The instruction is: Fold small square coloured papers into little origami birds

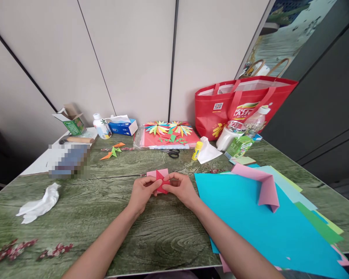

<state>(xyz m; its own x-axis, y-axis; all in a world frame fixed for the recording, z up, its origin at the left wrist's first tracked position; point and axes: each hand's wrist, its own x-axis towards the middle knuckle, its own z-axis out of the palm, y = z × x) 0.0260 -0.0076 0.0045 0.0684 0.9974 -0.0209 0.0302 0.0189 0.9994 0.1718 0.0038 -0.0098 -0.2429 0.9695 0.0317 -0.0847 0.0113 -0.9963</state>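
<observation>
The counter (174, 228) has a smooth, faintly glossy face with a green wood-grain look. Taking the blue sheet (250, 209) as landmark: it is matt, smooth paper, and the folded pink piece (266, 184) on it is matt paper too. Beyond it, the red bag (212, 116) looks like matt cloth-like material, and the bottle (254, 121) beside that bag is clear, glossy plastic. Far left of the sheet, the crumpled tissue (40, 204) is soft, matt paper.

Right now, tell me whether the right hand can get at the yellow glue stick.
Probably yes: only green tabletop seems to lie between the right hand and the yellow glue stick, and the white tissue beside it leaves its near side open. The hand would have to release the folded red paper.
</observation>
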